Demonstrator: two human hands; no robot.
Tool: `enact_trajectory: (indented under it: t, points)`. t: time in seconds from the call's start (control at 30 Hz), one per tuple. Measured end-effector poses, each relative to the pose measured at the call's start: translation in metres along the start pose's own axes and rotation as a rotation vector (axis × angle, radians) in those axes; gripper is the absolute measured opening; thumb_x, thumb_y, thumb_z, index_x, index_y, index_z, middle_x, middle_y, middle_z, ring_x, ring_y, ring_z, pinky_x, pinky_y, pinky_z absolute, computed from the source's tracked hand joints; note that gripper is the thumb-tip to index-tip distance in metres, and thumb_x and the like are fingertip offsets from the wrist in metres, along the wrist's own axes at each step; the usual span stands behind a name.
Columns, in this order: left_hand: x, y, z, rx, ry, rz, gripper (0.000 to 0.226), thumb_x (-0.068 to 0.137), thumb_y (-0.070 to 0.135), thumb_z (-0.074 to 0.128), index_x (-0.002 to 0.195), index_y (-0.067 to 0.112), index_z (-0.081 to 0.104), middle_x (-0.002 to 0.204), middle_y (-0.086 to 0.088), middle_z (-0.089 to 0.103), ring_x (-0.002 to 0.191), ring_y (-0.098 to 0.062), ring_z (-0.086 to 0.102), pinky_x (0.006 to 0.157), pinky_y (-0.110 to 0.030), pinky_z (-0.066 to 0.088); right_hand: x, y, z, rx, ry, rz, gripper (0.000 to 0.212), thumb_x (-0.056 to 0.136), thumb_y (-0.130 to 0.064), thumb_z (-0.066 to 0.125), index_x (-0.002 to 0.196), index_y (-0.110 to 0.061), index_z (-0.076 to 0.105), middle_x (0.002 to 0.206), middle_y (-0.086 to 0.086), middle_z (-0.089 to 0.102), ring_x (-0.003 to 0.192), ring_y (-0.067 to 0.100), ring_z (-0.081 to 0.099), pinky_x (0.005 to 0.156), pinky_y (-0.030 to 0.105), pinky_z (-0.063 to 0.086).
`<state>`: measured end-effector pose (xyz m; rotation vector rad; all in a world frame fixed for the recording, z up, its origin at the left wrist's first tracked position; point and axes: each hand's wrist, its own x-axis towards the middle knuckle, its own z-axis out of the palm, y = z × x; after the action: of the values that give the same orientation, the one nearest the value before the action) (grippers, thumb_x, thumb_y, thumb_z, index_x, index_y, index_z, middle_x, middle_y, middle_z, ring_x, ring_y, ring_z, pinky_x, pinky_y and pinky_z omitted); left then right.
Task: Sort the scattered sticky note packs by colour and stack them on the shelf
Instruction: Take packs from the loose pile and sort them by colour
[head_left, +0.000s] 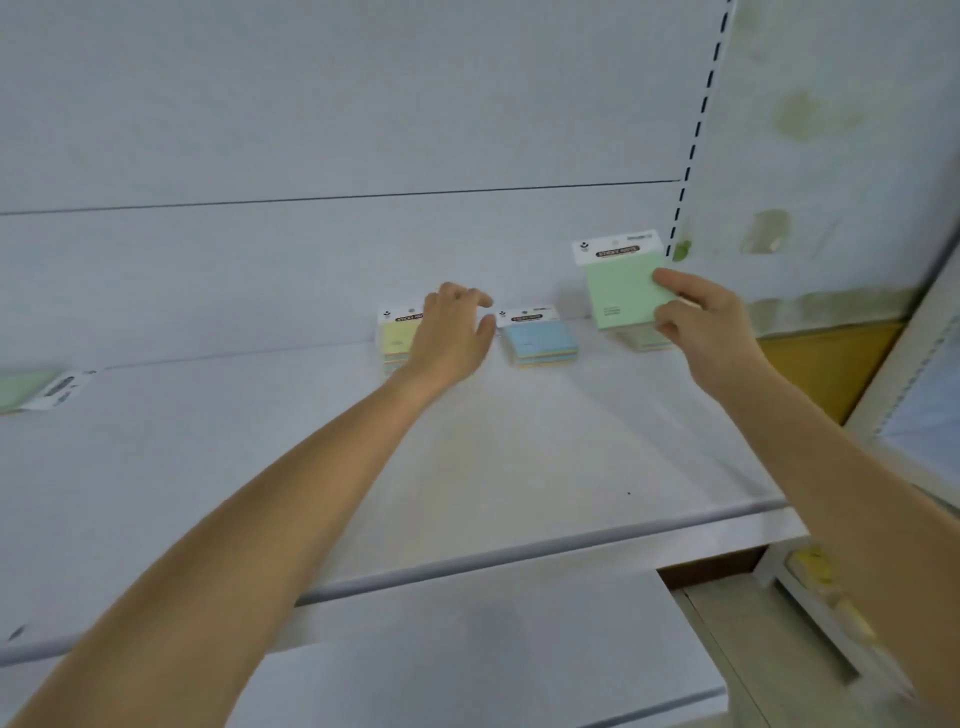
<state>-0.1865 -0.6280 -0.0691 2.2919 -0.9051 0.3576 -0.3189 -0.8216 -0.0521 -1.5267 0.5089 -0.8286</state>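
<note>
While right hand (701, 317) grips green pack (623, 291), left hand (452, 332) covers yellow stack (395, 338).

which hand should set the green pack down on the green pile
Right. The right hand already holds the green pack, tilted just above the green stack; the left hand rests on the yellow stack.

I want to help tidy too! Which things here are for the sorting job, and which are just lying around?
For the job:
- green pack in the right hand
- yellow stack under the left hand
- blue stack
- green pack at far left
- shelf

Just there:
- yellow items on lower right shelf
</note>
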Motion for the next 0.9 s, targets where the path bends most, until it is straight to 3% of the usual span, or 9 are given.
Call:
enact_trajectory:
  t: [0.1, 0.2, 0.3, 0.37, 0.47, 0.63, 0.77, 0.9]
  points:
    - [-0.011, 0.035, 0.033, -0.03, -0.215, 0.237, 0.035, 0.093, 0.027, 0.048, 0.124, 0.012, 0.054, 0.132, -0.009, 0.051, 0.127, -0.026, 0.042, 0.107, -0.034, 0.033, 0.027, -0.009, -0.019, -0.031, 0.095, -0.034, 0.046, 0.08, 0.008, 0.047, 0.12, -0.009, 0.059, 0.104, 0.006, 0.054, 0.073, 0.012, 0.053, 0.063, 0.015, 0.042]
    - [-0.023, 0.063, 0.059, -0.002, -0.464, 0.389, 0.045, 0.093, 0.037, 0.047, 0.135, 0.021, 0.045, 0.148, 0.001, 0.039, 0.138, -0.017, 0.03, 0.115, -0.033, 0.024, 0.049, -0.005, -0.03, -0.074, 0.148, -0.041, 0.046, 0.079, 0.007, 0.048, 0.121, -0.007, 0.058, 0.107, 0.006, 0.056, 0.088, 0.016, 0.054, 0.073, 0.016, 0.045]
    - [-0.026, 0.076, 0.074, 0.011, -0.653, 0.406, 0.052, 0.093, 0.039, 0.045, 0.141, 0.02, 0.036, 0.155, 0.001, 0.027, 0.144, -0.015, 0.021, 0.118, -0.03, 0.014, 0.064, 0.005, -0.03, -0.171, 0.133, -0.025, 0.045, 0.081, 0.005, 0.047, 0.124, -0.005, 0.055, 0.112, 0.008, 0.057, 0.095, 0.017, 0.054, 0.084, 0.023, 0.046]
    - [-0.024, 0.075, 0.077, 0.001, -0.684, 0.384, 0.053, 0.094, 0.04, 0.044, 0.142, 0.02, 0.035, 0.156, 0.002, 0.024, 0.145, -0.014, 0.019, 0.118, -0.027, 0.011, 0.073, 0.008, -0.028, -0.253, 0.141, -0.04, 0.044, 0.083, 0.002, 0.046, 0.125, -0.006, 0.055, 0.124, 0.01, 0.057, 0.105, 0.021, 0.055, 0.093, 0.026, 0.044]
    - [-0.024, 0.073, 0.076, -0.037, -0.678, 0.355, 0.053, 0.092, 0.042, 0.046, 0.141, 0.023, 0.036, 0.156, 0.006, 0.025, 0.145, -0.009, 0.018, 0.117, -0.025, 0.01, 0.077, 0.015, -0.025, -0.48, 0.158, -0.102, 0.04, 0.086, -0.003, 0.045, 0.125, -0.003, 0.055, 0.133, 0.013, 0.054, 0.12, 0.026, 0.052, 0.09, 0.018, 0.04]
    - [-0.021, 0.073, 0.076, -0.056, -0.684, 0.356, 0.053, 0.091, 0.042, 0.048, 0.14, 0.024, 0.037, 0.155, 0.008, 0.026, 0.144, -0.008, 0.019, 0.117, -0.024, 0.012, 0.084, 0.044, -0.028, -0.829, 0.125, -0.238, 0.033, 0.09, -0.007, 0.041, 0.117, -0.004, 0.06, 0.128, 0.019, 0.056, 0.117, 0.035, 0.053, 0.101, 0.035, 0.036]
    - [-0.02, 0.074, 0.076, -0.06, -0.688, 0.345, 0.054, 0.091, 0.042, 0.048, 0.14, 0.025, 0.037, 0.154, 0.009, 0.027, 0.144, -0.007, 0.019, 0.117, -0.024, 0.012, 0.083, 0.044, -0.032, -0.874, 0.162, -0.309, 0.032, 0.093, -0.023, 0.041, 0.116, -0.012, 0.06, 0.131, 0.014, 0.051, 0.122, 0.033, 0.042, 0.101, 0.033, 0.028]
    - [-0.021, 0.075, 0.076, -0.054, -0.69, 0.337, 0.053, 0.091, 0.042, 0.048, 0.14, 0.024, 0.037, 0.154, 0.008, 0.027, 0.144, -0.008, 0.019, 0.117, -0.023, 0.013, 0.077, 0.046, -0.03, -1.009, 0.056, -0.281, 0.036, 0.09, -0.038, 0.045, 0.113, -0.017, 0.062, 0.13, 0.01, 0.052, 0.123, 0.031, 0.04, 0.102, 0.039, 0.033]
